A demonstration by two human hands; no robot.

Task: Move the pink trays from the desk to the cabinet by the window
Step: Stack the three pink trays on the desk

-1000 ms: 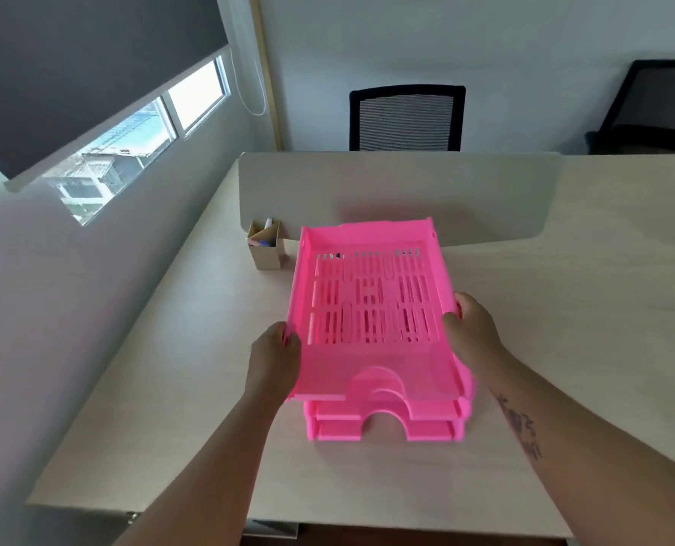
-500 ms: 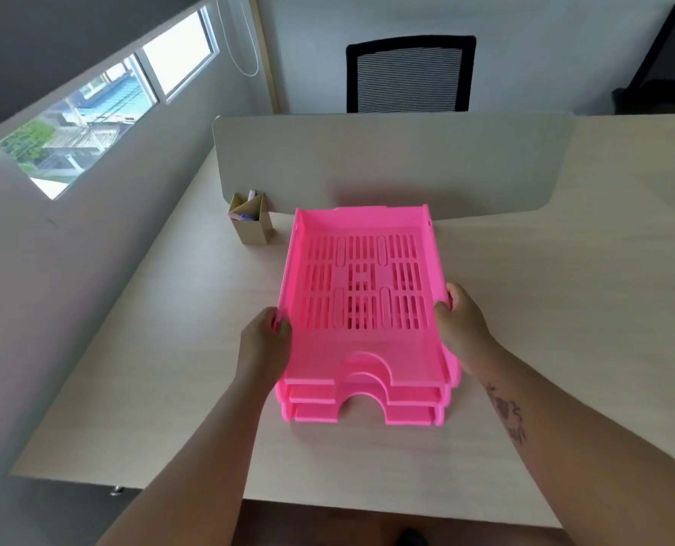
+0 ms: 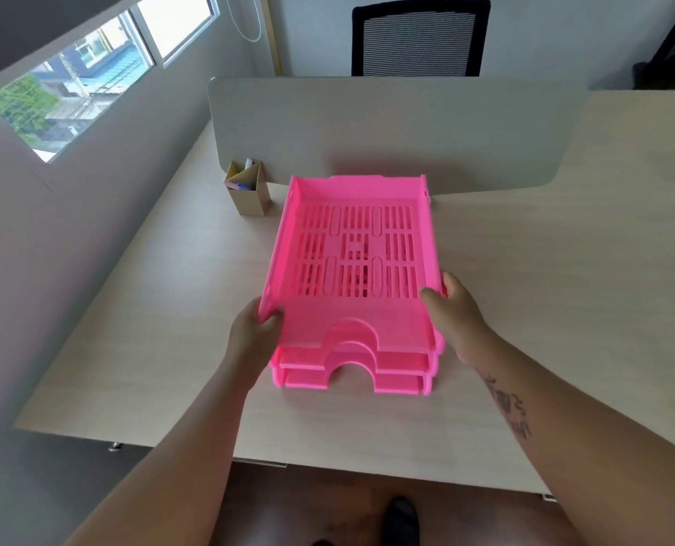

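- My left hand (image 3: pixel 253 336) grips the left side of the pink trays (image 3: pixel 353 269). My thumb curls over the top edge.
- My right hand (image 3: pixel 456 313) grips the right side. The thumb sits on the top tray and the fingers wrap round the outside.
- So both hands are closed on the trays, not let go.
- There are three trays in one stack. It sits on the desk (image 3: pixel 544 289), in the middle, near my edge.
- A second ago the top tray was tipped up, with its near end higher than the others. Now it lies flat on the two below it.
- All three near ends line up now, arch over arch.
- I think this means the stack is neat and ready to lift as one thing.
- I cannot tell if the bottom tray is off the desk yet. It looks like it is touching.
- My view has also dropped lower than it was, so I see more of the floor and my shoe (image 3: pixel 402 518).
- A small box (image 3: pixel 248 191) with pens stands far and left of the trays, near the divider (image 3: pixel 387 128).
- The window (image 3: pixel 91 69) is on the far left. I cannot see the cabinet here.
- The real move has not started. I must lift and carry next.
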